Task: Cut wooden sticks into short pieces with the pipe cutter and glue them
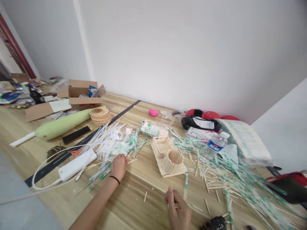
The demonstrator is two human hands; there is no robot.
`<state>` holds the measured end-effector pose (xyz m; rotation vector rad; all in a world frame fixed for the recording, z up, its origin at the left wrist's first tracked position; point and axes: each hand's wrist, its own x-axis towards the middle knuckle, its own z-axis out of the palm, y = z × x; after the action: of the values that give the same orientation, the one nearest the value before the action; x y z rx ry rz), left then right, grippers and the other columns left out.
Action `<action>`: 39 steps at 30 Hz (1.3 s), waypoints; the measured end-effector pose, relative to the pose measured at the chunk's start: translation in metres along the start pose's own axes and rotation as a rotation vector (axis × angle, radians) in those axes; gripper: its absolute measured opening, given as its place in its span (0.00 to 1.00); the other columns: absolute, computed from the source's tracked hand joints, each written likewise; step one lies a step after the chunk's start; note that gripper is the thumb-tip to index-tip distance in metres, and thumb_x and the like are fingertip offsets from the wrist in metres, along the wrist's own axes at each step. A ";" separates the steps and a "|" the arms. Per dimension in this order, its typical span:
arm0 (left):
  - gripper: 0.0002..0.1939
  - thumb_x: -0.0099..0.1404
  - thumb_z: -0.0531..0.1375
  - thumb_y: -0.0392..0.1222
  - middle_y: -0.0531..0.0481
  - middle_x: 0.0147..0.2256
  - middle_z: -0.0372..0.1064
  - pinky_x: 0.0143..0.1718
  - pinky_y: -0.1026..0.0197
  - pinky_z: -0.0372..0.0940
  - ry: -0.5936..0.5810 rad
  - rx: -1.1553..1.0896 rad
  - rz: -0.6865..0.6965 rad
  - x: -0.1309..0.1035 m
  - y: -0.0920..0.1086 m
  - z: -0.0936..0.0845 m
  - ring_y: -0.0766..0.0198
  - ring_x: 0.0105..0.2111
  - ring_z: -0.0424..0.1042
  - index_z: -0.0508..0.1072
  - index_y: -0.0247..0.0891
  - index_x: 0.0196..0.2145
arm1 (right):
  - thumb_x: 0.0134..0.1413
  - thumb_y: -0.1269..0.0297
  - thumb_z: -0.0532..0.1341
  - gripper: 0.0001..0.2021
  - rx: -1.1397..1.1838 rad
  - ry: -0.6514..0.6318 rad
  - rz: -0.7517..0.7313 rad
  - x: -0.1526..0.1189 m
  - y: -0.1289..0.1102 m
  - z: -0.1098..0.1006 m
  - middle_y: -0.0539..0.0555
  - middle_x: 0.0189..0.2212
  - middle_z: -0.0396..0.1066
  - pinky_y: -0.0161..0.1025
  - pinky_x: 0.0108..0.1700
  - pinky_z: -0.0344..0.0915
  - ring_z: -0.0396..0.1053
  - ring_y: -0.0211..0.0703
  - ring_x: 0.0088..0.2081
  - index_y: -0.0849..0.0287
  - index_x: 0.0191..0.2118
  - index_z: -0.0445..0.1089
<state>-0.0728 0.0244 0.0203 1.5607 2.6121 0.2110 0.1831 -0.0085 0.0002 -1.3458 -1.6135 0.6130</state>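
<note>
My left hand (119,166) reaches palm down into clear and green wrappers (128,143) and a few loose wooden sticks (132,161). Its fingers are bent downward, with the tips hidden, so what they grip cannot be made out. Nearer the front edge, my right hand (178,209) is raised with its fingers curled in towards the thumb; anything inside is too small to name. Between and beyond both hands stands a small structure of wooden sticks (168,159), with a square tray part at the back and a round cup part in front.
Sticks and wrappers (223,179) spread across the right side, beside a water bottle (216,142) and black headgear (201,123). On the left lie a white power bank (77,164) with a cable, a phone (76,135), a green bolster-like object (64,124) and a cardboard box (85,101).
</note>
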 end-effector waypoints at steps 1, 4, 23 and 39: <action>0.16 0.65 0.57 0.43 0.44 0.48 0.67 0.41 0.49 0.68 -0.014 0.000 -0.005 0.000 0.000 -0.001 0.57 0.42 0.71 0.67 0.36 0.49 | 0.60 0.52 0.50 0.22 -0.001 0.002 -0.013 0.000 0.001 0.000 0.47 0.15 0.61 0.32 0.24 0.53 0.59 0.36 0.19 0.57 0.19 0.62; 0.16 0.65 0.57 0.43 0.44 0.48 0.67 0.41 0.49 0.68 -0.059 -0.007 -0.008 0.001 0.000 -0.004 0.57 0.43 0.71 0.67 0.36 0.49 | 0.60 0.52 0.50 0.22 -0.003 0.003 -0.026 0.000 0.002 0.001 0.47 0.15 0.61 0.33 0.23 0.53 0.59 0.36 0.18 0.57 0.19 0.62; 0.07 0.66 0.54 0.37 0.47 0.34 0.72 0.39 0.56 0.65 -0.105 -0.113 0.161 -0.019 -0.029 -0.009 0.60 0.35 0.72 0.71 0.35 0.34 | 0.61 0.53 0.49 0.23 -0.014 0.013 0.028 0.009 -0.008 -0.008 0.46 0.15 0.60 0.31 0.23 0.53 0.59 0.35 0.19 0.58 0.19 0.61; 0.09 0.65 0.50 0.41 0.45 0.36 0.74 0.40 0.55 0.66 0.176 -0.376 0.285 -0.040 -0.040 0.021 0.55 0.38 0.73 0.69 0.39 0.37 | 0.57 0.50 0.53 0.22 -0.368 0.132 -0.270 0.078 -0.026 -0.030 0.64 0.49 0.66 0.50 0.50 0.58 0.63 0.56 0.51 0.61 0.51 0.63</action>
<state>-0.0858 -0.0286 -0.0067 1.8250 2.2698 0.8411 0.1979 0.0527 0.0609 -1.3602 -1.8162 0.0632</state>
